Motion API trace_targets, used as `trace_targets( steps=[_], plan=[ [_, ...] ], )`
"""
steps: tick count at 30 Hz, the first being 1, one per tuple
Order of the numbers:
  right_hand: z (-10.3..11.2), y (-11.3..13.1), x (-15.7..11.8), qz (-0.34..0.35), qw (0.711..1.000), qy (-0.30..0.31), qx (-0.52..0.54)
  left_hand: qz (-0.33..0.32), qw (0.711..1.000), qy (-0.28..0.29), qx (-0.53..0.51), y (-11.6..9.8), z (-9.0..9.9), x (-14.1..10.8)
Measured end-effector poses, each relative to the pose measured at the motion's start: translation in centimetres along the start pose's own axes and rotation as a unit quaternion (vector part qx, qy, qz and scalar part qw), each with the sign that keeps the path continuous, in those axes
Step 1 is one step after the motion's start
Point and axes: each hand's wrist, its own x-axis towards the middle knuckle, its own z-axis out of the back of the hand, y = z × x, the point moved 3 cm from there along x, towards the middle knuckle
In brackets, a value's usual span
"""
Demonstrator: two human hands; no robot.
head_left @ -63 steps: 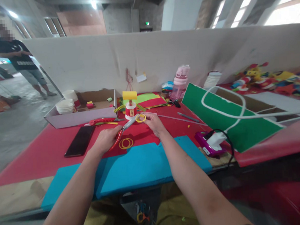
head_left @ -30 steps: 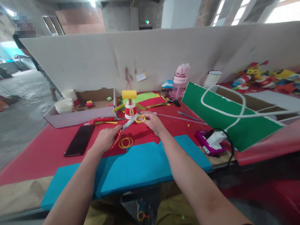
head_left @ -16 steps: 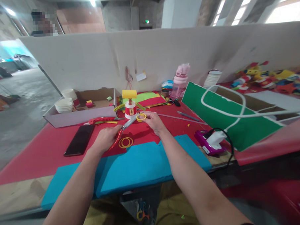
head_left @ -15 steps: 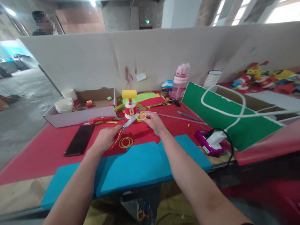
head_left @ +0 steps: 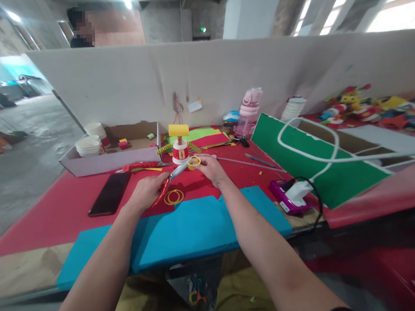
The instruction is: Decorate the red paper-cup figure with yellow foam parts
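Observation:
My left hand (head_left: 150,190) is closed round the red handles of a pair of scissors (head_left: 176,170), whose silver blades point up and right. At the blade tips, my right hand (head_left: 210,168) pinches a yellow paper ring (head_left: 194,161); a bit of yellow hangs under it. Just behind the blades stands a paper-cup figure (head_left: 180,151) with a red band, a yellow roll on top and folded paper arms. Two loose yellow rings (head_left: 174,197) lie on the red table covering, right of my left hand.
Left are a black phone (head_left: 109,194), a red-handled knife (head_left: 139,166) and a cardboard box (head_left: 114,160) with paper cups. Right are a green board (head_left: 297,165), a purple power socket (head_left: 292,200) with a white cable, and a pink bottle (head_left: 249,112). A blue pad (head_left: 183,234) lines the front edge.
The yellow ring at the scissor tips has tilted and looks thinner, with a bit of it now below. My hands have barely moved. A person in the background has shifted right.

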Motion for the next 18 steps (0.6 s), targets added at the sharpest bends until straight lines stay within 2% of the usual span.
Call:
trace_targets(
  steps=[18],
  plan=[
    [0.09,-0.68,0.2,0.005,1.0,-0.004,0.01,-0.005,1.0,-0.013,0.0,0.25,-0.29,0.03]
  ],
)
